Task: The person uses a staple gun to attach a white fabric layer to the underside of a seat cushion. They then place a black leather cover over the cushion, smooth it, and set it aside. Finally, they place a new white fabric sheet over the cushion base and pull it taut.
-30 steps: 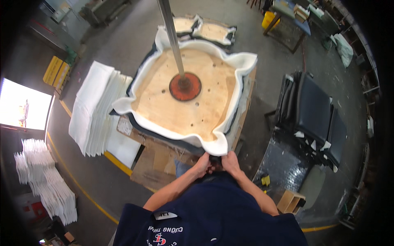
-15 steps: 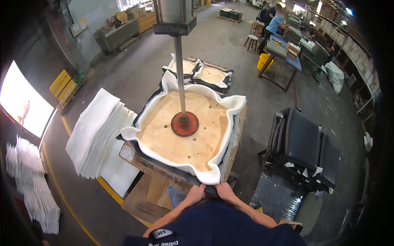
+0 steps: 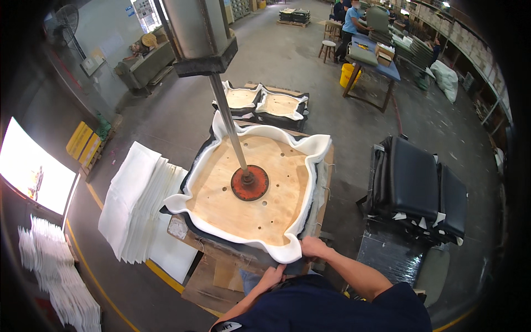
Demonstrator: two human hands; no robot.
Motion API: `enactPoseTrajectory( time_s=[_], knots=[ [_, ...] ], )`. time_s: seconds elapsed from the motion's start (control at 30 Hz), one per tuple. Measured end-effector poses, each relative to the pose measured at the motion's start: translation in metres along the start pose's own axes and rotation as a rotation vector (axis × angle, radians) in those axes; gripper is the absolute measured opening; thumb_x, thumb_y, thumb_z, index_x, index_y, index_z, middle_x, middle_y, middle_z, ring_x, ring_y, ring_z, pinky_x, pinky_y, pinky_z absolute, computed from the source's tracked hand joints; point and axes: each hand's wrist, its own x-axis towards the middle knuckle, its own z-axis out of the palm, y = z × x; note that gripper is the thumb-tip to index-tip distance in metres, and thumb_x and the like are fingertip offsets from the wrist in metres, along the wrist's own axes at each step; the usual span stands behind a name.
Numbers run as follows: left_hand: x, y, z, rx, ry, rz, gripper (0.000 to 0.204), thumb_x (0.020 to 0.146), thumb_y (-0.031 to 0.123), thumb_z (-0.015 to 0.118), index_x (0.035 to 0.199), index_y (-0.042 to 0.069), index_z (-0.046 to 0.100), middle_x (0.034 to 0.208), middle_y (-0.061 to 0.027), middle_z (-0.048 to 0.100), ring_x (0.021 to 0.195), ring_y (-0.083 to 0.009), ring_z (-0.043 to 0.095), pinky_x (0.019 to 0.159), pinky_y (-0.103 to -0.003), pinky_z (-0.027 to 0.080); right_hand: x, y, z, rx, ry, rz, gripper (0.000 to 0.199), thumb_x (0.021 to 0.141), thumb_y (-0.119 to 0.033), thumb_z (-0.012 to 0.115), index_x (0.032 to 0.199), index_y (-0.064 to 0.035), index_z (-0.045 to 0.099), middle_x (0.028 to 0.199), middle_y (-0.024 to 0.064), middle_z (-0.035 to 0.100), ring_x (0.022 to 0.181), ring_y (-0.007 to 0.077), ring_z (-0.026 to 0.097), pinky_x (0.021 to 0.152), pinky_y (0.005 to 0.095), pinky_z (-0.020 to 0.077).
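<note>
The white foam pad [image 3: 287,253] lies under a round-cornered plywood board [image 3: 243,193] on the worktop [image 3: 191,235] straight in front of the person, its edges curling up around the board like a shallow dish, with a black cover [image 3: 318,193] showing beneath it along the right side. A red press disc [image 3: 250,183] on a steel rod [image 3: 229,124] pins the board down in the middle. At the near corner the right hand [image 3: 314,247] is closed on the foam lip, fingers over its outer edge; the left hand [image 3: 273,275] sits just below that corner, pressed to the underside, though I cannot tell whether its grip is shut on anything. To do this corner well, I would judge, the pull should be even from both hands so the foam wraps snug without bunching, and the fingers should stay clear of the board's edge. A stack of white foam sheets [image 3: 138,199] waits to the left, finished black cushions [image 3: 420,188] are piled to the right, two more pressed pieces [image 3: 260,102] lie beyond, and other people work at a blue table [image 3: 376,61] far off.
</note>
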Motion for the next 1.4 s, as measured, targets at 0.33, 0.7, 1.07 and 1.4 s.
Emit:
enactPoseTrajectory(
  time_s=[0.33, 0.7, 1.07, 1.4],
  knots=[
    [0.007, 0.002, -0.011, 0.107, 0.051, 0.153, 0.049, 0.100, 0.040, 0.049, 0.078, 0.000, 0.067, 0.065, -0.0250, 0.064, 0.063, -0.0360, 0.065, 0.061, -0.051, 0.047, 0.041, 0.055, 0.064, 0.476, 0.375, -0.418, 0.050, 0.103, -0.031, 0.044, 0.074, 0.0063, 0.063, 0.058, 0.0141, 0.061, 0.052, 0.0222, 0.061, 0.051, 0.0399, 0.0469],
    [-0.007, -0.003, 0.000, -0.048, -0.089, 0.088, 0.036, 0.108, 0.030, 0.042, 0.103, 0.006, 0.067, 0.057, -0.0058, 0.054, 0.052, -0.0150, 0.050, 0.052, -0.034, 0.042, -0.051, 0.022, 0.070, 0.795, -0.214, -0.142, 0.038, 0.105, -0.035, 0.056, 0.098, -0.0007, 0.070, 0.082, 0.0061, 0.070, 0.078, 0.0139, 0.063, 0.071, 0.0294, 0.0494],
    [-0.015, 0.013, 0.011, -0.145, 0.143, 0.222, 0.049, 0.105, 0.035, 0.047, 0.075, -0.001, 0.058, 0.055, -0.0049, 0.049, 0.049, -0.0143, 0.043, 0.050, -0.033, 0.037, -0.061, 0.017, 0.081, 1.125, -0.090, -0.225, 0.040, 0.105, -0.031, 0.056, 0.073, -0.0074, 0.055, 0.057, -0.0023, 0.045, 0.051, 0.0099, 0.043, 0.050, 0.0272, 0.0357],
    [-0.056, -0.052, -0.139, -0.213, 0.500, 0.077, 0.043, 0.105, 0.029, 0.041, 0.083, 0.005, 0.068, 0.077, -0.0046, 0.066, 0.070, -0.0132, 0.059, 0.065, -0.029, 0.049, -0.038, 0.065, 0.035, 1.634, -0.163, -0.048, 0.033, 0.100, -0.026, 0.060, 0.072, -0.0105, 0.052, 0.057, -0.0023, 0.044, 0.048, 0.0104, 0.040, 0.047, 0.0274, 0.0344]
  ],
)
